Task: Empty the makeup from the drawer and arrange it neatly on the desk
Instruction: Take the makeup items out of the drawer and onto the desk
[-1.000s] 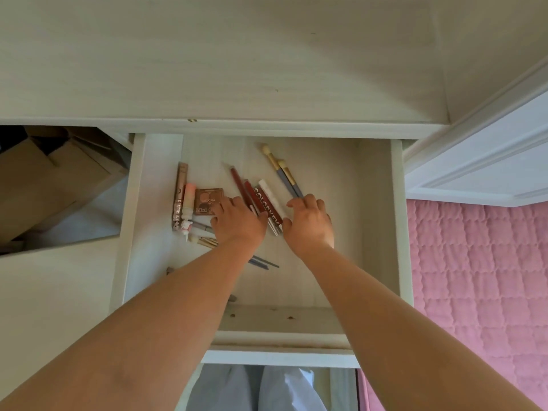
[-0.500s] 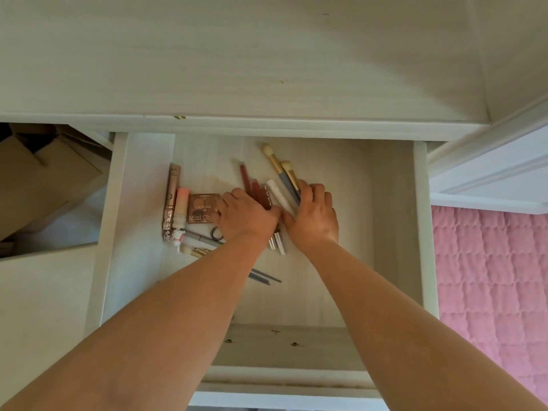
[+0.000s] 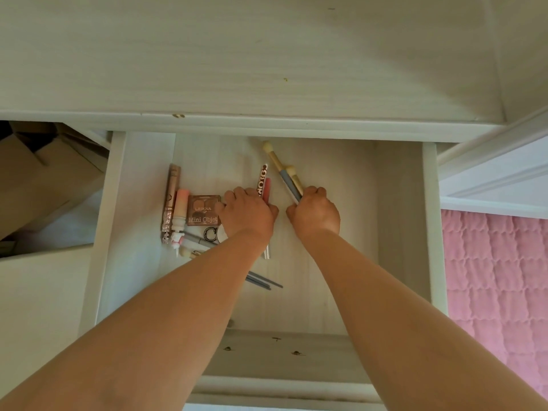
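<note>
Both hands are reaching into the open drawer (image 3: 118,232), and the gathering step of the task is under way: the makeup is being collected for transfer to the table (image 3: 267,60), whose pale top is lying bare above the drawer front.

The right hand (image 3: 315,213) is curling its fingers around the handles of two makeup brushes (image 3: 283,173), whose cream tips are pointing toward the back of the drawer. The left hand (image 3: 247,213) is closing over a bundle of slim sticks, among them a white lettered tube (image 3: 262,180) and a red pencil (image 3: 267,188) just beside it; how many pieces it is holding cannot be told, since the fist is hiding them.

Other items are lying loose on the drawer floor to the left of that hand: a rose-gold tube (image 3: 171,200) near the side wall, a peach-capped bottle (image 3: 179,218) touching it, a brown eyeshadow palette (image 3: 204,210) marked "Mini Objet", a small ring-shaped item (image 3: 211,234), and grey-handled brushes (image 3: 264,282) partly hidden under the left forearm.

The next move is probably calling for both hands to be lifting clear of the drawer walls with grips firm enough that no slender stick is slipping out, then setting the pieces side by side on the table. Further trips are appearing necessary for the remaining items.
</note>
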